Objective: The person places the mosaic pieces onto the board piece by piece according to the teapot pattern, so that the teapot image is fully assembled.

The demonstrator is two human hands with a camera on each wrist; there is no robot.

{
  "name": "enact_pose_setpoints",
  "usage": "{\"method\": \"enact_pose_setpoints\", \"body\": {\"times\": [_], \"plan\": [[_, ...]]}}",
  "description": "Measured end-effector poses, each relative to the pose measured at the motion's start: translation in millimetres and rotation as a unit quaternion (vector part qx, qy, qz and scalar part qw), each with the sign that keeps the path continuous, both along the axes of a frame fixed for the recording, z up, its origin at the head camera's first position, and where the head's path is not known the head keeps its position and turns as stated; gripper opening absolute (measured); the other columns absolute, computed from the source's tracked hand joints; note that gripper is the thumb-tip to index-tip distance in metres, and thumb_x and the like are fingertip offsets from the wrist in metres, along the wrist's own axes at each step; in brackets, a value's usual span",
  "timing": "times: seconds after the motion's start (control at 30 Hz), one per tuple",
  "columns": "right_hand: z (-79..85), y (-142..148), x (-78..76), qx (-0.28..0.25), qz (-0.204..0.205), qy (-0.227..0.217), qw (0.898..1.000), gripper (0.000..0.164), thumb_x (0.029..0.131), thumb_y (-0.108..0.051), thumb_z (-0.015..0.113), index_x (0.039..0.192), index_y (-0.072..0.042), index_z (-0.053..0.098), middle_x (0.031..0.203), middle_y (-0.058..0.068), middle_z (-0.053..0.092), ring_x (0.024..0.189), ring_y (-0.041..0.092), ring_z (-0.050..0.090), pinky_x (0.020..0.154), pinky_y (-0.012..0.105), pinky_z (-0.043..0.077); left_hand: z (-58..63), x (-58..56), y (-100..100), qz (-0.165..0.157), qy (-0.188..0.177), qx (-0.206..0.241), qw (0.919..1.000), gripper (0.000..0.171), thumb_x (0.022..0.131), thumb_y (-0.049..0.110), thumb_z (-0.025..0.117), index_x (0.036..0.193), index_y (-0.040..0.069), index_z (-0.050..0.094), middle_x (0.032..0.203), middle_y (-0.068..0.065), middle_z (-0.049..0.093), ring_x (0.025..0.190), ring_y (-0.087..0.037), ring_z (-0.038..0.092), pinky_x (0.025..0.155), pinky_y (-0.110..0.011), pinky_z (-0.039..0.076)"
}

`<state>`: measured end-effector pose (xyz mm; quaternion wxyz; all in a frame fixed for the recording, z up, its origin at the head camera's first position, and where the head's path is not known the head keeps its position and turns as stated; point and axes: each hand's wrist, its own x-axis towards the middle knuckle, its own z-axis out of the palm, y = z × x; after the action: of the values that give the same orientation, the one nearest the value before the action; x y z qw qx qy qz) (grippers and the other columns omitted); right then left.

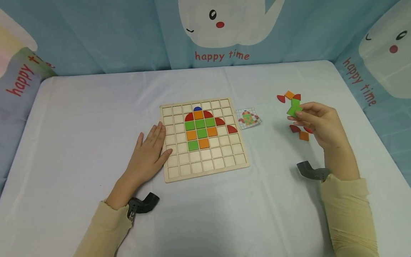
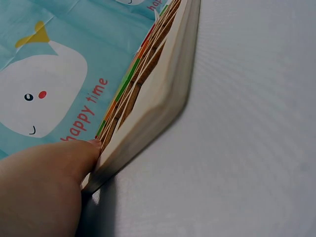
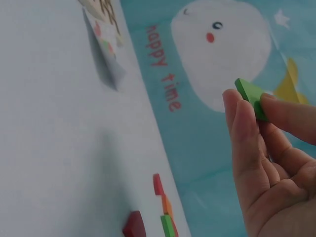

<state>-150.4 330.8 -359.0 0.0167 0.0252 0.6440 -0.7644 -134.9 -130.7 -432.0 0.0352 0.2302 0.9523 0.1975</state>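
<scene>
My right hand (image 1: 322, 123) pinches a green square tile (image 3: 250, 95) between thumb and fingers, above the table on the right. My left hand (image 1: 147, 157) lies with straight fingers along the left edge of a wooden grid board (image 1: 196, 167); its thumb rests on the board's rim. Set in the board's cells are several green squares (image 1: 200, 124), several orange squares (image 1: 203, 143), several red quarter-circle tiles (image 1: 232, 129) and a blue rounded piece (image 1: 197, 108). Against the right side of the board lies a small picture card (image 1: 248, 118) with a coloured pattern on a grid.
Loose tiles lie around the right hand: a green square (image 1: 295, 102), orange squares (image 1: 304, 136) and several red quarter-circles (image 1: 281, 99). A white cloth covers the table (image 1: 96, 117). Blue printed curtains (image 1: 112, 35) stand behind it and at the sides.
</scene>
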Motion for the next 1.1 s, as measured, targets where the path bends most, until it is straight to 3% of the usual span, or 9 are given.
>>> {"method": "enact_pose_setpoints", "body": {"times": [0.53, 1.1], "plan": [[-9.6, -17, -1.1, 0.057, 0.048, 0.035, 0.997, 0.020, 0.089, 0.011, 0.055, 0.091, -0.003, 0.069, 0.085, 0.003, 0.070, 0.074, 0.016, 0.068, 0.068, 0.022, 0.054, -1.8, 0.2, 0, 0.002, 0.003, 0.001, 1.0000, 0.072, 0.099, 0.037, 0.043, 0.150, -0.002, 0.011, 0.157, -0.015, 0.008, 0.144, -0.028, 0.007, 0.111, -0.054, 0.000], [-17.6, -31, -2.6, 0.091, 0.085, 0.019, 0.992, 0.018, 0.087, 0.011, 0.058, 0.092, -0.003, 0.069, 0.085, 0.002, 0.069, 0.075, 0.014, 0.065, 0.071, 0.021, 0.053, -3.0, -0.3, -1, 0.002, 0.003, 0.000, 1.0000, 0.072, 0.099, 0.038, 0.043, 0.150, -0.001, 0.011, 0.157, -0.015, 0.008, 0.144, -0.028, 0.006, 0.111, -0.054, 0.000]]}}
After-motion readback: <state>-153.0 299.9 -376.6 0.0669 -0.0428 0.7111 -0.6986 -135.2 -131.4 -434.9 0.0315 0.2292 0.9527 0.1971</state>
